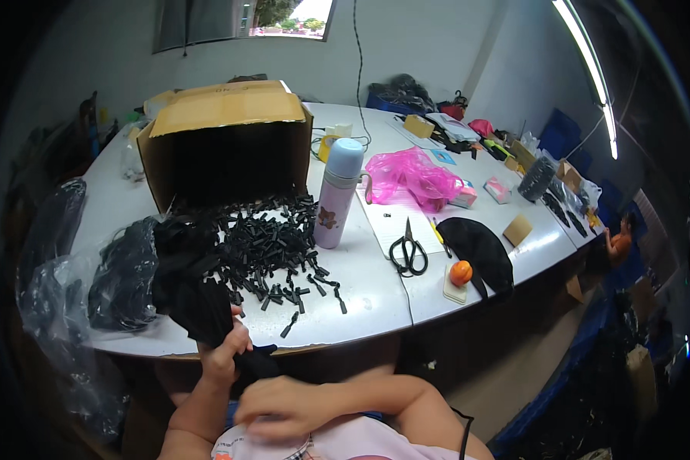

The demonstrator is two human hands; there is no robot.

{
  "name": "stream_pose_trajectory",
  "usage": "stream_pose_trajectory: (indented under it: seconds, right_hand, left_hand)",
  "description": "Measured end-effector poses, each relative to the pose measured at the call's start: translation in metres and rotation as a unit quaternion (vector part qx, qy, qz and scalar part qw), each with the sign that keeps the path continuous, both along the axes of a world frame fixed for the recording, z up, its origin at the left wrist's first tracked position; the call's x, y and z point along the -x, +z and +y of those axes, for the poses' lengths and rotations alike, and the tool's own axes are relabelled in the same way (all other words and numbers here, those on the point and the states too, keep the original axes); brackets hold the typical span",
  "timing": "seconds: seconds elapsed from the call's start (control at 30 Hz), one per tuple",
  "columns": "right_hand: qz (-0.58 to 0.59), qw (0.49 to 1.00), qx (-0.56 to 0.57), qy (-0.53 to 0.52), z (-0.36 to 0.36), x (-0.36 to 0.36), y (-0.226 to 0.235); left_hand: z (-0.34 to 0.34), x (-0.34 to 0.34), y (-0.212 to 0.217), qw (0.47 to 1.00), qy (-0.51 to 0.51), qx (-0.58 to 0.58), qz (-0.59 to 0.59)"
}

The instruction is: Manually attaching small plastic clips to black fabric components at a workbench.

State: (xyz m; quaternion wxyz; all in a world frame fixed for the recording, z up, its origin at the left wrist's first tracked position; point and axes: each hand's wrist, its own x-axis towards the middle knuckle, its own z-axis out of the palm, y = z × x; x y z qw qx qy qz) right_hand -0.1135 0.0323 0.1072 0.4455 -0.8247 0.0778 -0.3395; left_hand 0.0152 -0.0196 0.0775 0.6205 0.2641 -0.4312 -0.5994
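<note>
My left hand (230, 352) is closed around a bunch of black cloth (195, 303) at the table's front edge. The cloth runs up onto the table beside a clear plastic bag (123, 280) of black material, and part of it hangs below the edge. My right hand (284, 408) is close to my body, just below and right of the left one. Motion blurs its fingers, so I cannot tell whether it grips anything. A loose pile of small black plastic pieces (264, 249) spreads in front of an open cardboard box (230, 107).
Right of the pile stands a lilac thermos bottle (336, 203). Black scissors (409, 253) lie on a paper sheet (383, 222), near a pink plastic bag (418, 176), an orange fruit (461, 273) and folded black fabric (479, 253). Another person (619, 244) is at the far right.
</note>
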Motion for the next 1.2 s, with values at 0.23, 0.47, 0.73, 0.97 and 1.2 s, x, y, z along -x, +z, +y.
stream_pose_trajectory:
  seconds: [0.23,0.47,0.73,0.97,1.2]
  right_hand:
    - [-0.1,0.915,-0.271,-0.282,-0.01,0.07,-0.037]
    - [-0.109,0.891,-0.372,-0.238,-0.02,0.056,-0.049]
    - [-0.211,0.876,-0.369,-0.229,-0.035,0.054,-0.054]
    - [-0.316,0.773,-0.133,-0.533,-0.052,0.074,-0.04]
    - [-0.22,0.647,0.054,-0.728,-0.014,0.097,-0.008]
  left_hand:
    - [0.023,0.018,-0.038,0.965,-0.162,0.04,-0.204]
    - [0.01,0.041,-0.075,0.919,-0.275,0.07,-0.275]
    - [0.008,0.019,-0.06,0.904,-0.365,-0.079,-0.208]
    - [0.009,0.004,-0.062,0.915,-0.339,-0.144,-0.168]
    - [0.006,0.009,-0.059,0.971,-0.179,-0.16,-0.01]
